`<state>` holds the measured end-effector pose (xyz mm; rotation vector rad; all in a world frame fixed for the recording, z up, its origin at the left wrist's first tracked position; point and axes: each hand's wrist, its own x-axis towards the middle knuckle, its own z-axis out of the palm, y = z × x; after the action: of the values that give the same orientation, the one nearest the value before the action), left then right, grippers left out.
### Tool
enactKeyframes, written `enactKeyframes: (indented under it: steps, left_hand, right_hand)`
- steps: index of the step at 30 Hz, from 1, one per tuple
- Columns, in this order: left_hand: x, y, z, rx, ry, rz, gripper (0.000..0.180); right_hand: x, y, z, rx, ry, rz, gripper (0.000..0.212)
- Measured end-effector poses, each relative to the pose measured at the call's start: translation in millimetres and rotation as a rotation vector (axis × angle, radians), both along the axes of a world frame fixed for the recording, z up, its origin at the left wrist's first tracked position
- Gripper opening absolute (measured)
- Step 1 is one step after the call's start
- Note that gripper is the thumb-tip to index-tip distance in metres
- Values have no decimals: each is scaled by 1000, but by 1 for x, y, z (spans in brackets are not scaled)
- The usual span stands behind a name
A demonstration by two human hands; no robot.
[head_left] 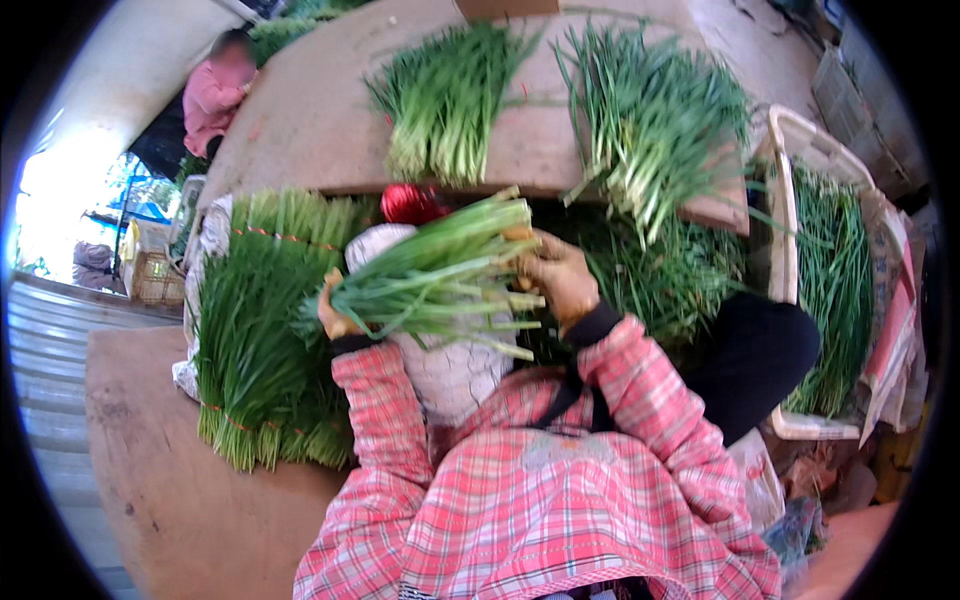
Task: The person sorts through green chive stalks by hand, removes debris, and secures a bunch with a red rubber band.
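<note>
Above my lap a loose bunch of garlic chives lies across between my two hands, pale stem ends to the right and green leaves to the left. My left hand is wrapped round the leafy end. At the cut stem ends, the fingers of my right hand close on the stems, some of which splay out unevenly. Just behind the bunch sits a shiny red bundle, too covered to name. A white cloth-like wrap shows beneath the bunch.
Tied bundles of chives are stacked at the left. Two loose piles, one smaller and one larger, lie on the board ahead. A white plastic basket of greens stands at the right. Another person sits far left.
</note>
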<state>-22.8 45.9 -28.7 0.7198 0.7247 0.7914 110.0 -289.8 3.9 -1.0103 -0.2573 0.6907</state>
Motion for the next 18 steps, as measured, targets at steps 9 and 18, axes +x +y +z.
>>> enactKeyframes:
  steps: [9,18]
  left_hand:
    - [-9,11,-21,-191,-256,-52,30]
    - [9,0,-15,-205,-270,111,32]
  right_hand:
    - [-8,7,5,17,10,-17,28]
    - [-24,25,-26,-38,-200,36,26]
